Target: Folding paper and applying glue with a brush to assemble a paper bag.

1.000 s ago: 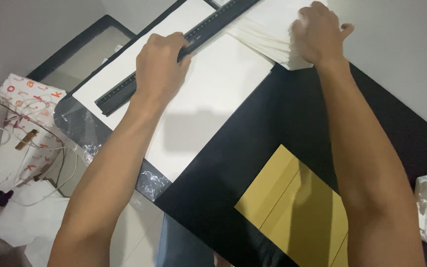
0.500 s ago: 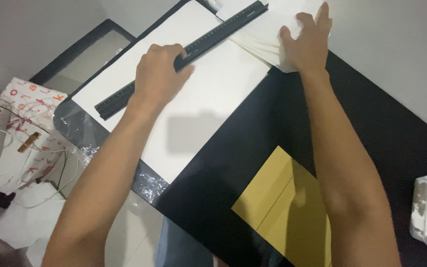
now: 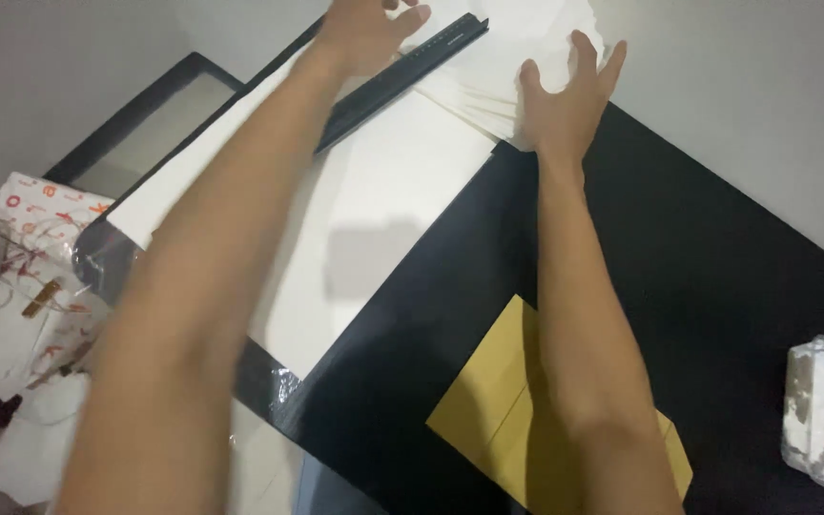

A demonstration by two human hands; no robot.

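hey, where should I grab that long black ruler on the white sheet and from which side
Grip the black ruler across its narrow width near the lower free end, coming from above. It lies flat on the white sheet, and the left hand covers its upper part.

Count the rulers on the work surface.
1. The long black ruler lies aslant on the large white sheet at the top, under the left hand. Others could be hidden beneath the arms.

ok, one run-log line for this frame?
left hand: on black ruler | right hand: spread on white sheet stack | yellow sheet: on black surface
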